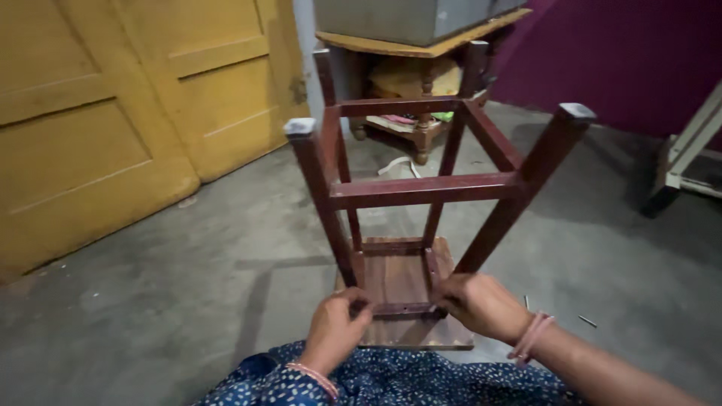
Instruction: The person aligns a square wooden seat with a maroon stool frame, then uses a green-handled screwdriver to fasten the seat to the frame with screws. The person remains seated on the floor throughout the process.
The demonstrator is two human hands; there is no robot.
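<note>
I see wooden stool (421,188) upside down on concrete floor (188,286), seat board flat on ground just ahead of my knees, four legs up. Left hand (336,327) pinches low crossbar (398,308) at near-left leg; right hand (481,304) closed on same bar at near-right leg. I judge frame stiff, moderately heavy, varnish slick. Best hold: legs or upper rails. Loose nails (587,321) lie at right.

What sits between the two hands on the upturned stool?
In the head view, the left hand and right hand flank the stool's lowest rail, which spans the gap.
</note>
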